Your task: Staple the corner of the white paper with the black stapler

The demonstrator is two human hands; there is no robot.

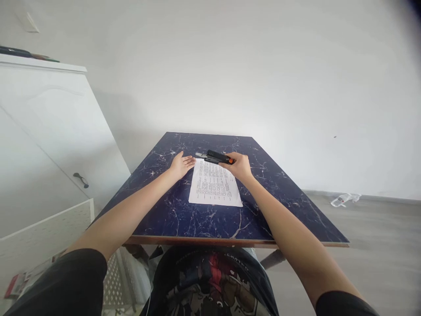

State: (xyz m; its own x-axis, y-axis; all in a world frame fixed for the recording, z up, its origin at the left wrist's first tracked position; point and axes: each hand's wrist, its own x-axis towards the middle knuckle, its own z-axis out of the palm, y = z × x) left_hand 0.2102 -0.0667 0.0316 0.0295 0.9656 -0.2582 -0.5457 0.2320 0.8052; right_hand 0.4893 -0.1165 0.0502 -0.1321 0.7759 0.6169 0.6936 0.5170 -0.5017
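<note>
A black stapler (217, 156) with an orange spot near its rear is gripped in my right hand (241, 165). It lies across the far edge of a printed sheet of paper (215, 184), its metal front pointing left. My left hand (183, 165) is beside the sheet's far left corner, palm partly turned up and fingers stretched toward the stapler's front. Nothing is in that hand. Whether the fingertips touch the paper's edge I cannot tell. The paper rests flat on the dark blue marble-patterned table (158, 219).
A white cabinet (49, 131) with a dark handle (80, 180) stands to the left of the table. Behind the table is a pale wall (210, 66). On the floor at the right lies a crumpled clear plastic item (344, 200).
</note>
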